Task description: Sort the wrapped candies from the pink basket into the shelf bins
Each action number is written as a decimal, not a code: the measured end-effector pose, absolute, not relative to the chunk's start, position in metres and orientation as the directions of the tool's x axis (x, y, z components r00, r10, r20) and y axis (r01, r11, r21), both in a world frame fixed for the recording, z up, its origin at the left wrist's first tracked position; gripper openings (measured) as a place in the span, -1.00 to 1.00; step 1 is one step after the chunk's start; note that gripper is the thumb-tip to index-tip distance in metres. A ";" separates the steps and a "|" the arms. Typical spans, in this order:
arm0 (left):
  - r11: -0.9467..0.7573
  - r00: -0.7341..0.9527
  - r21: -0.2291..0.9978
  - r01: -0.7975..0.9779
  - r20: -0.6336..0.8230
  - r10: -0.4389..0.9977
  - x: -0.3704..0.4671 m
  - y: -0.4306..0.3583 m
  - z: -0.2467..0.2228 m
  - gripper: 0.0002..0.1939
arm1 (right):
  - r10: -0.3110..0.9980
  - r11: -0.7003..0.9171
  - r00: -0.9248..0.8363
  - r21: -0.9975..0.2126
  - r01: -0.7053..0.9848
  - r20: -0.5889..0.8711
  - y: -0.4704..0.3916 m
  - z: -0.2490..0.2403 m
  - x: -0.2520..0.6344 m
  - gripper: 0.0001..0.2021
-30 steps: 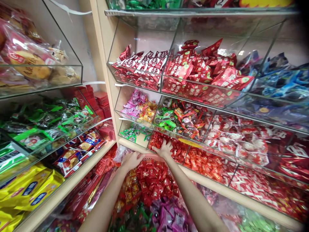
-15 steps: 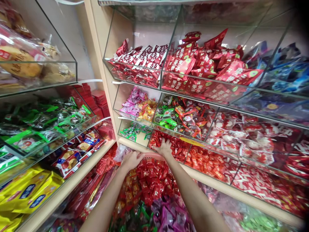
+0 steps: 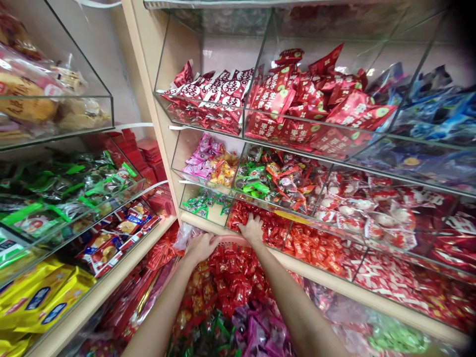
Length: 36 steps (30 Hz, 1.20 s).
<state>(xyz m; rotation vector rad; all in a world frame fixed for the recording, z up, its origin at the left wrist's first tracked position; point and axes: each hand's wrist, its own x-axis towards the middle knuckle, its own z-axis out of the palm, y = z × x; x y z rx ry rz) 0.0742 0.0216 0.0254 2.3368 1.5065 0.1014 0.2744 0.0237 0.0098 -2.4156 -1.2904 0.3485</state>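
Observation:
My left hand is closed over the rim of a pink plastic basket. Red-wrapped candies fill the basket's far part, with orange-yellow packets at its left and purple and green-and-dark ones nearer me. Past the rim, my right hand reaches into a low shelf compartment of small red-wrapped candies. Its fingers are bent and apart, resting on the candies, and the fingertips are partly hidden among them.
Clear-fronted shelf bins rise ahead, holding red pouches, white-and-red packets and wrapped sweets. A wooden shelf edge runs just beyond the basket. On the left stand more bins with green packets and yellow bags.
My right hand's fingers have drawn in a little over the red candies. The left hand stays on the basket rim, and the view has shifted slightly.

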 end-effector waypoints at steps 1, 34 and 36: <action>-0.369 0.430 0.333 0.868 -0.131 0.893 0.074 0.022 0.026 -0.37 | 0.834 -0.504 0.550 -0.448 0.738 -0.033 0.024 0.009 0.275 -0.44; -0.377 0.434 0.333 0.865 -0.116 0.893 0.071 0.023 0.022 -0.37 | 0.625 0.054 0.731 -0.919 -0.390 -0.273 0.015 0.000 0.309 -0.39; -0.368 0.427 0.332 0.869 -0.124 0.896 0.072 0.023 0.022 -0.36 | 0.636 0.064 0.720 -0.910 -0.409 -0.279 0.015 0.000 0.309 -0.45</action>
